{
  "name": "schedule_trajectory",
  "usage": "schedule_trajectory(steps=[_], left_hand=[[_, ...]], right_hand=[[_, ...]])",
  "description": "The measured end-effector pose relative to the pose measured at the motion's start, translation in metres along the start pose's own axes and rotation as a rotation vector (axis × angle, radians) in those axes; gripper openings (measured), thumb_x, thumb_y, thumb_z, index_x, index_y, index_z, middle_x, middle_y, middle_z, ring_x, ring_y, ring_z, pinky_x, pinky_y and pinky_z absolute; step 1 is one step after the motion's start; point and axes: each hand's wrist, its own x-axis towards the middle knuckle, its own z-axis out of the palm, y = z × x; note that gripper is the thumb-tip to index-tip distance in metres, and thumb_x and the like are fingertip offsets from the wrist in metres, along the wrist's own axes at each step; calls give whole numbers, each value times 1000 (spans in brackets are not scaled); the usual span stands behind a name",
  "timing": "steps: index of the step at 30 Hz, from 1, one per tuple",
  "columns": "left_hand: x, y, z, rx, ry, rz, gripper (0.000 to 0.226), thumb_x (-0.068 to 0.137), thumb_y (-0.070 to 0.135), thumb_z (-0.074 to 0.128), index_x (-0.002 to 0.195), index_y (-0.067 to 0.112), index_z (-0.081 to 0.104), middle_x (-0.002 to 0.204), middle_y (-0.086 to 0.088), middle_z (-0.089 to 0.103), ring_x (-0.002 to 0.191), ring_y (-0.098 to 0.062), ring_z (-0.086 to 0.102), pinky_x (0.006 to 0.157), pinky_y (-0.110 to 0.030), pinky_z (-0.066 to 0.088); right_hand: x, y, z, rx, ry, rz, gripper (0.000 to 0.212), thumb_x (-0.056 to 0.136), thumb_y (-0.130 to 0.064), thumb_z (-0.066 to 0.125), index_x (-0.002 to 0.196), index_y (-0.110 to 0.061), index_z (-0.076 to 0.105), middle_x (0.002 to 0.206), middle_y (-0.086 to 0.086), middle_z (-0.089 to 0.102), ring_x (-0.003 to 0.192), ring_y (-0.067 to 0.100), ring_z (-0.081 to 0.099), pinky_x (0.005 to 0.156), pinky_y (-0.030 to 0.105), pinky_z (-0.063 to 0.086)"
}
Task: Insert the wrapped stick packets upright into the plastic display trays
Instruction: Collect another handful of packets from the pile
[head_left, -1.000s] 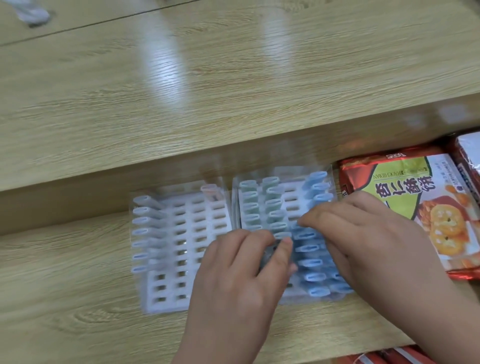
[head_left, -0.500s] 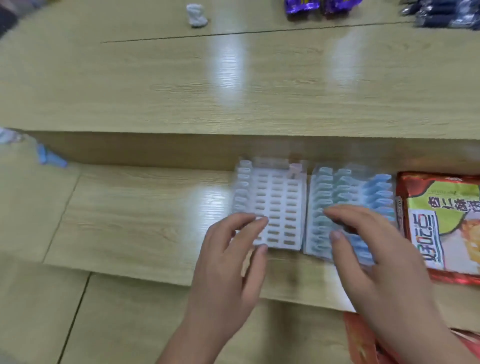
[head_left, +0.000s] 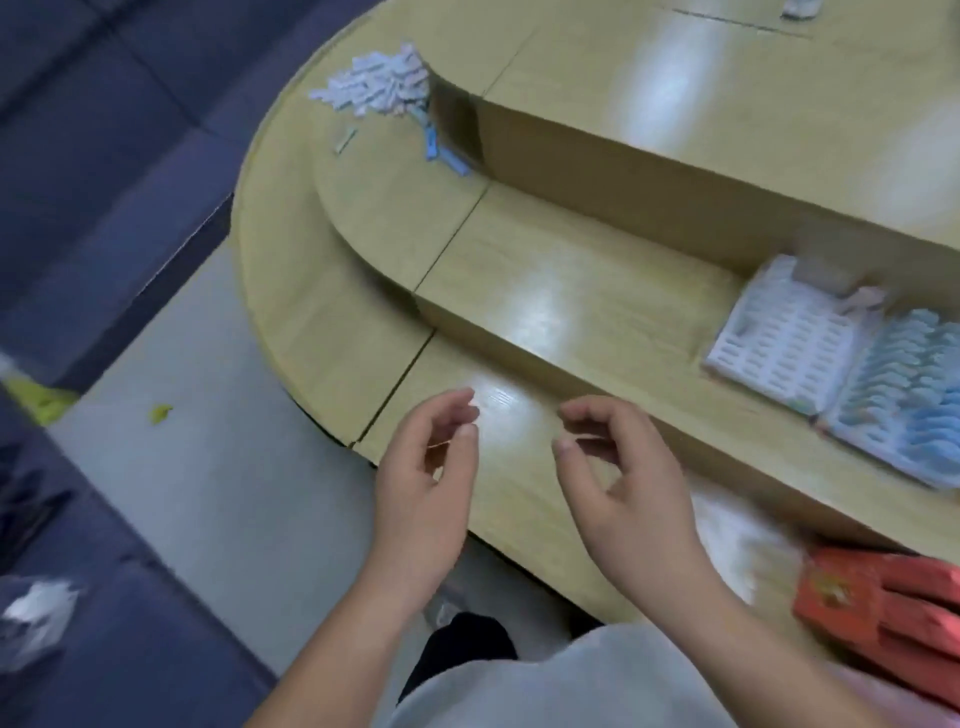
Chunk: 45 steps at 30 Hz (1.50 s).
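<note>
The pile (head_left: 379, 83) of loose packets lies well beyond the left fingertips, up and to their left, on the rounded end of the shelf (head_left: 519, 291). A few blue packets (head_left: 441, 150) are scattered at its near side. The left hand (head_left: 421, 478) hovers over the lower ledge, its fingers loosely curled, thumb and forefinger apart, holding nothing. The right hand (head_left: 628, 483), just beside it, is also half-curled and empty, thumb and fingertips not meeting. Well to the right of the right fingers, one tier up, two trays stand side by side. The white tray (head_left: 779, 338) shows mostly empty slots, and the blue tray (head_left: 904, 395) looks full. Red bags (head_left: 883, 608) lie below and right of the right wrist.

The step seems to be fetching more packets for the white tray. The left hand is nearer the pile, so it is the better one to reach with. It should gather a small bundle with the ends aligned rather than a tangled fistful. The right hand can then draw singles and seat each one upright in its slot. Carrying the bundle close to the trays would save crossing the shelf for every packet. Blur hides how the packets lie in the pile.
</note>
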Motion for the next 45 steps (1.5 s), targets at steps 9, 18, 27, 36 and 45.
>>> schedule_trajectory(steps=[9, 18, 27, 36, 45], left_hand=[[7, -40, -205, 91, 123, 61, 24, 82, 43, 56, 104, 47, 65, 108, 13, 69, 106, -9, 64, 89, -14, 46], [67, -71, -328, 147, 226, -39, 27, 91, 20, 61, 100, 45, 67, 108, 12, 69, 104, -5, 64, 84, -10, 45], [217, -71, -407, 183, 216, -56, 29, 92, 4, 63, 103, 31, 67, 106, 10, 71, 101, -4, 65, 84, -12, 46], [409, -29, -454, 224, 67, 1, 24, 93, 14, 63, 106, 34, 66, 109, 10, 69, 106, -8, 64, 90, -23, 49], [582, -9, -403, 267, -317, 54, 28, 94, 11, 61, 109, 34, 65, 114, 9, 65, 104, -3, 61, 91, -21, 50]], right_hand=[[-23, -58, 174, 81, -57, -15, 19, 84, -25, 59, 102, -32, 60, 107, -22, 62, 105, 7, 61, 87, 27, 51], [33, -84, 292, 139, -155, 13, 31, 90, -11, 63, 114, -29, 58, 105, -17, 63, 105, 8, 61, 87, 28, 52], [161, -107, 405, 165, -105, 30, 30, 90, -11, 62, 115, -27, 58, 108, -11, 65, 104, 6, 62, 86, 26, 51], [290, -138, 460, 117, 20, 123, 30, 90, -9, 62, 112, -29, 59, 107, -14, 65, 101, 2, 62, 82, 13, 48], [361, -134, 483, 117, 300, 272, 34, 89, -10, 63, 110, -36, 59, 110, -22, 62, 106, 3, 60, 84, 16, 49]])
